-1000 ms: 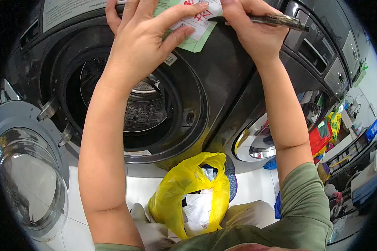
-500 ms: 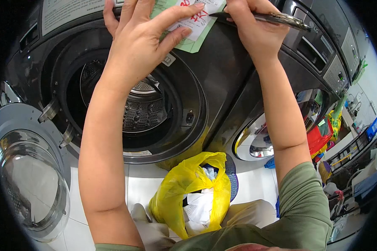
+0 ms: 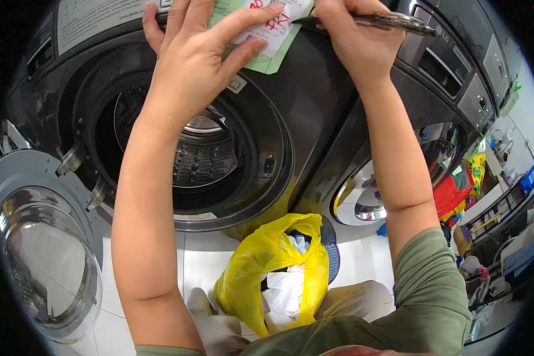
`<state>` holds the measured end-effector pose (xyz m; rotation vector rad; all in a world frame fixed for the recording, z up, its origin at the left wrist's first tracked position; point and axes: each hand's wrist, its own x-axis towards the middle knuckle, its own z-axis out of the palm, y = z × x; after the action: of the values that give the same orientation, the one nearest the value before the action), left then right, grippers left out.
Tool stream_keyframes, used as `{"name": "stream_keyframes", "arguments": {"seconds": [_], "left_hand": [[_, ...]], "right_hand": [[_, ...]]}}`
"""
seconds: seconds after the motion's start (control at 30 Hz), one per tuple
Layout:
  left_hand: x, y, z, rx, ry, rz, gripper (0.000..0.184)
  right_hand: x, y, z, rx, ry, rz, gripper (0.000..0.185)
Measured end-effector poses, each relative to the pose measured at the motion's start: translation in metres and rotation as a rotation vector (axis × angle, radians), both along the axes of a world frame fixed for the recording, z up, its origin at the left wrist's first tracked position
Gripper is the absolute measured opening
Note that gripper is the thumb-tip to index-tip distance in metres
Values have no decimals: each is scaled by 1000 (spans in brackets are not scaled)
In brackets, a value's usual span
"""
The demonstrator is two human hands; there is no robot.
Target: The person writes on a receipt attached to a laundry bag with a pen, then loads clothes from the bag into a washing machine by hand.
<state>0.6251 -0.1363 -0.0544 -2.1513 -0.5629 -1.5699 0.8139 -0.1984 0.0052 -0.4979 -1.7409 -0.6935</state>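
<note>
My left hand lies with fingers spread over a white slip and a green paper under it, at the top of the washing machine's front. Red handwriting marks the slip. In my right hand a dark pen is gripped, its tip at the slip's right edge. Below my hands the front-loading washing machine stands open, with its metal drum showing. A yellow plastic bag holding white and dark cloth items sits on the floor below.
The round glass door is swung out to the left. A second dark machine with its round door shut adjoins on the right. Colourful bags and a rack with various items stand at far right.
My right hand and the pen have shifted slightly left and up along the slip. My left hand stays spread on the paper, and the whole view has tilted a little.
</note>
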Motion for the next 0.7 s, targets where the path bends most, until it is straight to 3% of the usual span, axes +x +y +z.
{"name": "stream_keyframes", "arguments": {"seconds": [0.1, 0.2, 0.4, 0.7], "left_hand": [[0, -1, 0, -13, 3, 2, 29], [0, 0, 0, -15, 9, -9, 29], [0, 3, -1, 30, 6, 2, 29], [0, 0, 0, -14, 20, 15, 30]], "right_hand": [[2, 7, -2, 7, 48, 167, 43], [1, 2, 0, -11, 26, 44, 43], [3, 10, 0, -20, 70, 239, 41], [2, 8, 0, -24, 90, 179, 41]]}}
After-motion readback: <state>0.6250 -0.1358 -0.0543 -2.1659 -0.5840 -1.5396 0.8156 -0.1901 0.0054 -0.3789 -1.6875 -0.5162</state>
